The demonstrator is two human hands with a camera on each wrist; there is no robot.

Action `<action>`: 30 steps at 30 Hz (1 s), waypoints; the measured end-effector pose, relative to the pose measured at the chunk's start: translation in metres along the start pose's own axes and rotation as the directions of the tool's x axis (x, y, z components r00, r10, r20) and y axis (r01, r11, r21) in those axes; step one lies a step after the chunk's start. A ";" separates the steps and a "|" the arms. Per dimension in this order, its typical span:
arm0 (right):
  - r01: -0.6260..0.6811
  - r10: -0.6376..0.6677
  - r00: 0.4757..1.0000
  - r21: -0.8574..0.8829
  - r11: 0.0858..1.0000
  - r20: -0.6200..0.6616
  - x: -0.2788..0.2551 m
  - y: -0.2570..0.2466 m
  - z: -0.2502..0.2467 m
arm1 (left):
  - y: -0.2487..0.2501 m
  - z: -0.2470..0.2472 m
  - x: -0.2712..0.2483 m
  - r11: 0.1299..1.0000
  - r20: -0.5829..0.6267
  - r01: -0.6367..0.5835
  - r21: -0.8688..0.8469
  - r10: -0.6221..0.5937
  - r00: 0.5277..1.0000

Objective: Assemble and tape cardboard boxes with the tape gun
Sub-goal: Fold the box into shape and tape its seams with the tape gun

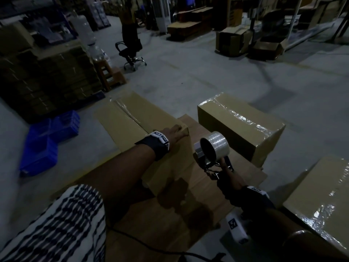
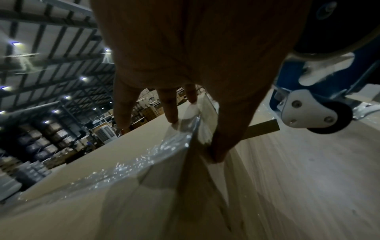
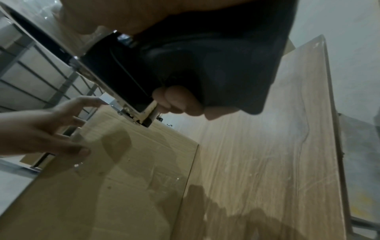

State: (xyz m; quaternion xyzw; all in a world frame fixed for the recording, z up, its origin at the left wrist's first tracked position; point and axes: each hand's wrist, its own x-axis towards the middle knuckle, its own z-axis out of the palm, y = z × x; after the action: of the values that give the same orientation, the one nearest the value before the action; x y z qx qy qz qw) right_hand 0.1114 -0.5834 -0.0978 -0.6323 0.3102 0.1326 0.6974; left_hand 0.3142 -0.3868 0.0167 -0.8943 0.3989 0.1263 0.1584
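A black wrist strap with white marker tags (image 1: 160, 144) wraps each forearm; a white black-patterned sleeve (image 1: 62, 224) covers the near-left shoulder.

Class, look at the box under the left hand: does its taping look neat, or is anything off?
Slightly off. On the cardboard box the clear tape is wrinkled, and the flap seam gapes. The left hand rests at its corner; the right hand holds the tape gun.

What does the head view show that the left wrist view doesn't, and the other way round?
Only the head view: the tape roll on the tape gun gripped by the right hand, two taped boxes, blue crates. Only the left wrist view: ceiling lights and a caster wheel. Both: the left hand on the box with tape along its seam.
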 end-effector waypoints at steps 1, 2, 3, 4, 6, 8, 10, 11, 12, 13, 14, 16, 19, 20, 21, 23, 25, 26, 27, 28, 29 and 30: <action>0.000 0.000 1.000 0.003 1.000 0.006 -0.003 -0.002 -0.001 | 0.001 0.002 -0.001 1.000 -0.005 0.015 -0.004 -0.015 1.000; 0.000 0.000 1.000 0.007 1.000 0.009 -0.005 -0.004 -0.002 | 0.003 0.002 -0.003 0.999 -0.006 0.037 -0.022 -0.037 0.999; -0.002 0.002 1.000 0.012 1.000 0.014 -0.008 -0.006 -0.004 | 0.005 0.003 -0.005 0.997 -0.004 0.067 -0.044 -0.068 0.998; -0.004 0.003 1.000 0.021 1.000 0.028 -0.010 -0.009 -0.004 | 0.006 0.006 -0.005 0.990 -0.001 0.120 -0.074 -0.120 0.993; -0.003 0.001 0.998 0.031 1.000 0.060 -0.013 -0.013 -0.005 | 0.008 0.012 -0.006 0.943 0.029 0.298 -0.150 -0.297 0.955; 0.006 -0.008 0.997 0.024 1.000 0.079 -0.016 -0.017 -0.005 | 0.012 0.016 -0.009 0.852 0.058 0.472 -0.225 -0.472 0.880; 0.014 -0.018 0.994 0.036 0.999 0.107 -0.018 -0.020 -0.004 | 0.019 0.019 -0.012 0.787 0.110 0.556 -0.267 -0.548 0.829; 0.019 -0.025 0.992 0.042 0.999 0.124 -0.020 -0.023 -0.004 | 0.023 0.023 -0.014 0.769 0.122 0.579 -0.270 -0.569 0.813; 0.026 -0.031 0.990 0.040 0.999 0.138 -0.022 -0.025 -0.003 | 0.025 0.029 -0.015 0.758 0.123 0.592 -0.275 -0.583 0.803; 0.033 -0.037 0.989 0.031 0.999 0.145 -0.023 -0.028 -0.003 | 0.027 0.035 -0.017 0.738 0.112 0.602 -0.305 -0.600 0.792; 0.039 -0.042 0.988 0.023 0.999 0.149 -0.025 -0.030 -0.002 | 0.027 0.040 -0.018 0.717 0.101 0.603 -0.350 -0.611 0.785; 0.050 -0.054 0.985 0.027 0.998 0.163 -0.029 -0.033 -0.001 | 0.023 0.048 -0.018 0.698 0.066 0.587 -0.409 -0.619 0.782; 0.051 -0.064 0.976 0.068 0.996 0.210 -0.035 -0.037 0.000 | 0.022 0.053 -0.022 0.721 0.059 0.552 -0.418 -0.585 0.809; 0.051 -0.067 0.972 0.073 0.996 0.225 -0.037 -0.040 0.001 | 0.022 0.053 -0.024 0.730 0.053 0.546 -0.411 -0.579 0.814; 0.057 -0.073 0.969 0.073 0.996 0.236 -0.039 -0.043 0.001 | 0.023 0.054 -0.027 0.735 0.051 0.541 -0.409 -0.573 0.818; 0.077 -0.093 0.963 0.072 0.994 0.253 -0.044 -0.049 0.003 | 0.025 0.056 -0.031 0.748 0.044 0.523 -0.410 -0.556 0.830; 0.101 -0.113 0.956 0.060 0.993 0.271 -0.049 -0.057 0.006 | 0.027 0.059 -0.038 0.771 0.021 0.496 -0.401 -0.533 0.846; 0.112 -0.121 0.953 0.050 0.992 0.279 -0.051 -0.062 0.008 | 0.028 0.061 -0.042 0.789 0.005 0.476 -0.388 -0.515 0.857; 0.120 -0.127 0.949 0.041 0.992 0.288 -0.053 -0.066 0.009 | 0.028 0.062 -0.047 0.811 -0.007 0.457 -0.366 -0.493 0.870; 0.127 -0.132 0.944 0.035 0.991 0.301 -0.056 -0.071 0.011 | 0.028 0.064 -0.051 0.829 -0.016 0.435 -0.351 -0.470 0.882; 0.131 -0.135 0.939 0.034 0.991 0.315 -0.057 -0.076 0.012 | 0.027 0.066 -0.055 0.839 -0.022 0.413 -0.354 -0.449 0.893; 0.136 -0.140 0.932 0.034 0.990 0.334 -0.060 -0.080 0.014 | 0.026 0.068 -0.060 0.839 -0.022 0.396 -0.372 -0.434 0.900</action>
State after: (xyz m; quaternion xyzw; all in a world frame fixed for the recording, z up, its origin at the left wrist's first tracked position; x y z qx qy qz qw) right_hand 0.1156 -0.5706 0.0024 -0.6169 0.1422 0.1875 0.7510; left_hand 0.2483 -0.3365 -0.0295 -0.9784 0.1734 0.1123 -0.0052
